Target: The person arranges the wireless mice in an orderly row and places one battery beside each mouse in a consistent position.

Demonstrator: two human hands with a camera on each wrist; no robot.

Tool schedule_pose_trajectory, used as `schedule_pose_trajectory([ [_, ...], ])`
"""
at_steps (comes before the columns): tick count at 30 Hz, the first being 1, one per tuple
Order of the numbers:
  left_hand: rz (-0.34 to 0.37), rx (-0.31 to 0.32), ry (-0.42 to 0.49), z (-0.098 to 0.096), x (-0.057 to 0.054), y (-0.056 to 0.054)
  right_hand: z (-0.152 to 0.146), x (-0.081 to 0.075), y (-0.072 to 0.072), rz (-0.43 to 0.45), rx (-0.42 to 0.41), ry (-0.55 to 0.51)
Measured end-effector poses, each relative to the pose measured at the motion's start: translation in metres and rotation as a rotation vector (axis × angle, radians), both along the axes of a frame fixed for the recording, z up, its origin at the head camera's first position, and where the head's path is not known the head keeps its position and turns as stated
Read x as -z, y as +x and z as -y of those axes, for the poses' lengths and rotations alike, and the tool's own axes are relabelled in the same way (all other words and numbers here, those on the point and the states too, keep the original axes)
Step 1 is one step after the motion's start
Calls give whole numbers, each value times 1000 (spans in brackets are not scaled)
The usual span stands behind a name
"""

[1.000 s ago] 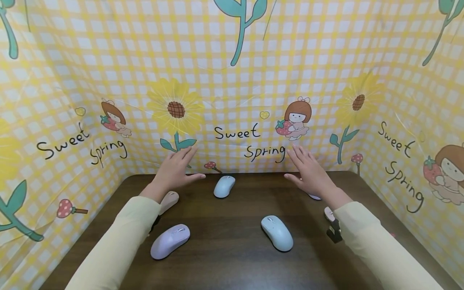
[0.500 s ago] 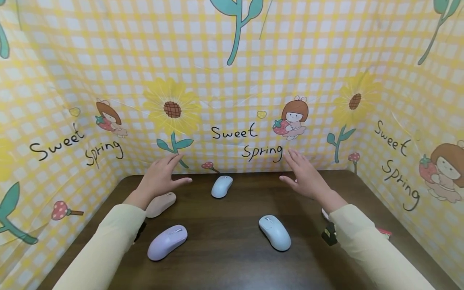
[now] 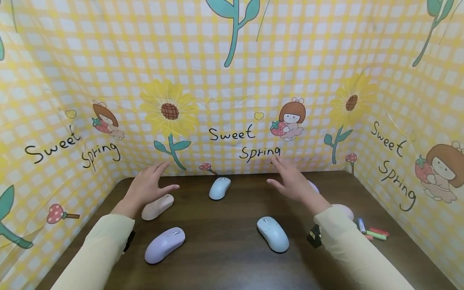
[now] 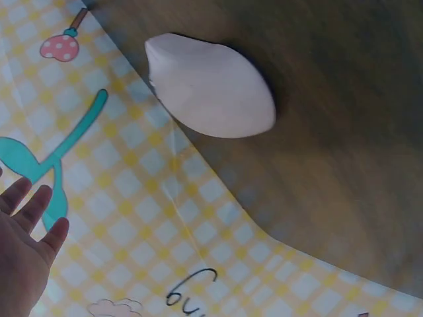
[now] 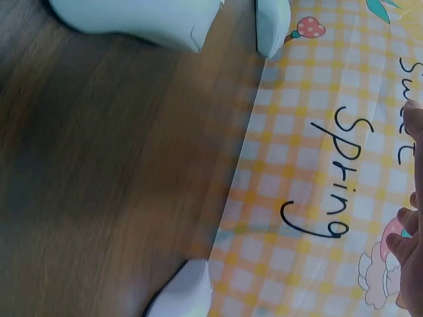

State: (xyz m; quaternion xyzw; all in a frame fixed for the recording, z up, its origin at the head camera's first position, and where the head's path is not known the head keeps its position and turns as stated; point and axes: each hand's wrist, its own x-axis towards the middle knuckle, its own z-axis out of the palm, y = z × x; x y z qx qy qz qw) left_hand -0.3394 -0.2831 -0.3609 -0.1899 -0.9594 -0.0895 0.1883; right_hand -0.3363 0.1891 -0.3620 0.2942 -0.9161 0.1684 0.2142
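Both hands hover above the dark wooden table with fingers spread and nothing in them. My left hand [image 3: 146, 186] is over the back left, just above a beige computer mouse [image 3: 158, 207], which the left wrist view shows whole. A lilac mouse [image 3: 164, 245] lies nearer the front. Over the back right is my right hand [image 3: 294, 183], partly covering a lilac mouse [image 3: 313, 187] behind it. Between the hands at the back sits a light blue mouse [image 3: 219, 188]. Another light blue mouse [image 3: 273, 234] lies front of centre. A pale pink mouse [image 3: 342, 211] is partly hidden by the right sleeve.
Several small coloured sticks, one of them red [image 3: 379, 232], lie at the table's right beside the right sleeve. A yellow checked cloth [image 3: 232, 88] printed with flowers and lettering hangs upright along the back and both sides of the table [image 3: 224, 257].
My left hand has moved left and lower, uncovering the beige mouse. My right hand has shifted left and slightly down, and the coloured sticks and pale pink mouse have come into view.
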Motion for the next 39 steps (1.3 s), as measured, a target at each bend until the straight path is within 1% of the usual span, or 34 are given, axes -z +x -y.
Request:
schedule_pose_trajectory([
  [5, 17, -43, 6, 13, 5, 5, 16, 1, 0, 32, 1, -11],
  [8, 45, -61, 4, 20, 10, 7, 26, 1, 0, 51, -2, -18],
  [11, 86, -79, 3, 26, 16, 9, 36, 2, -1, 58, -17, -25],
  [16, 167, -109, 25, 33, 26, 12, 52, 9, -7, 19, -55, -28],
  [19, 204, -127, 43, 37, 33, 12, 61, 13, -9, 22, -64, -22],
  [21, 226, -137, 50, 40, 36, 13, 67, 16, -9, 52, -60, -20],
  [24, 251, -146, 54, 44, 42, 13, 75, 17, -10, 126, -39, -44],
  [27, 277, -149, 65, 47, 44, 13, 85, 19, -12, 206, 6, -97],
  [31, 316, -154, 84, 50, 47, 12, 99, 23, -17, 296, 91, -175],
  [35, 354, -164, 99, 54, 50, 10, 113, 27, -21, 350, 155, -253],
  [39, 379, -174, 106, 59, 56, 7, 126, 33, -24, 396, 160, -340],
])
